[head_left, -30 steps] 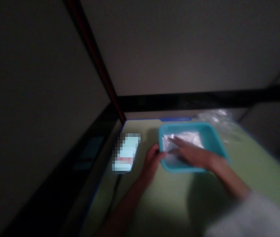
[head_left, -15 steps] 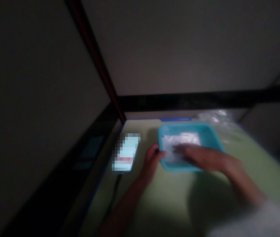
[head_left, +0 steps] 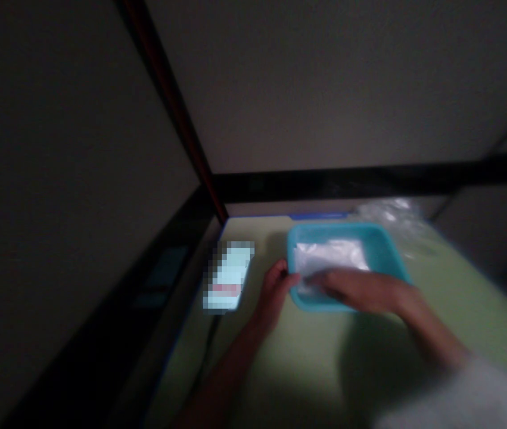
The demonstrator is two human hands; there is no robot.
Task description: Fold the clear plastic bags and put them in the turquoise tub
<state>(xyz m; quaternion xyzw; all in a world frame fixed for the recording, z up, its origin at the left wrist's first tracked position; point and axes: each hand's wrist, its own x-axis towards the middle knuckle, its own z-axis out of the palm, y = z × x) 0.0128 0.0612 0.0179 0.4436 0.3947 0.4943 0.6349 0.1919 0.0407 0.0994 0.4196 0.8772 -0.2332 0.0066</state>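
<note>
A turquoise basket [head_left: 389,253] stands on the pale green table, with clear, shiny plastic packets [head_left: 333,253] lying inside it. My left hand [head_left: 277,283] grips the basket's left rim, thumb over the edge and fingers on the outer side. Reaching in from the right, my right hand [head_left: 351,287] is over the front part of the basket, its fingertips at the packets. Those fingers are smeared by motion, so whether they hold anything does not show.
A lit, pixelated phone screen [head_left: 230,277] is left of the basket, with a dark cable below it. Crumpled clear plastic [head_left: 394,217] lies behind the basket at the right. Walls with a dark band [head_left: 324,186] rise behind and left of the table [head_left: 298,357].
My right hand has shifted slightly left and toward the front of the basket, and more of the packets shows behind it. My left hand has stayed on the rim.
</note>
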